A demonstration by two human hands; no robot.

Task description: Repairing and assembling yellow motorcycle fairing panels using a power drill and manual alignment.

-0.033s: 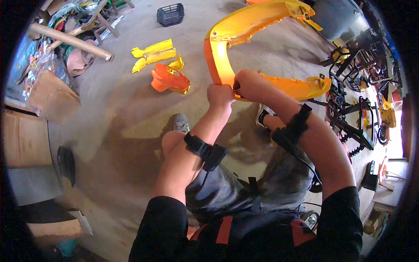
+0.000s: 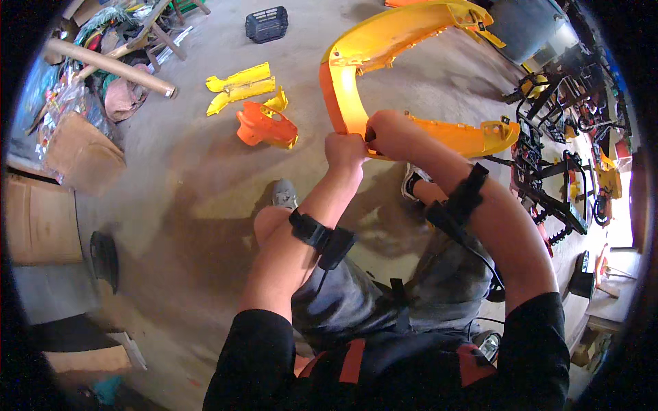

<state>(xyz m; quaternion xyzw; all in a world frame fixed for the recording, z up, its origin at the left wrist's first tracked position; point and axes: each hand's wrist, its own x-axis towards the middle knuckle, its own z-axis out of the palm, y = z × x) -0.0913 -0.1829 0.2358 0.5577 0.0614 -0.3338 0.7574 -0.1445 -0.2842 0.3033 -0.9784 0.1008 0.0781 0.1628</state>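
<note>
A left hand (image 2: 345, 148) and right hand (image 2: 392, 134) grip a curved yellow-and-orange panel (image 2: 349, 92), an orange part (image 2: 264, 125) on the floor (image 2: 185, 154) at left.

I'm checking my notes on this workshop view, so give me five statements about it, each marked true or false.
1. The left hand and right hand are close together at the curved panel. True.
2. The person is wearing gloves. False: both hands are bare.
3. A black slotted part lies beyond the yellow pieces. True.
4. Everything orange is to the right of the curved panel. False: an orange shell lies to its left.
5. Black straps circle both forearms. True.
</note>
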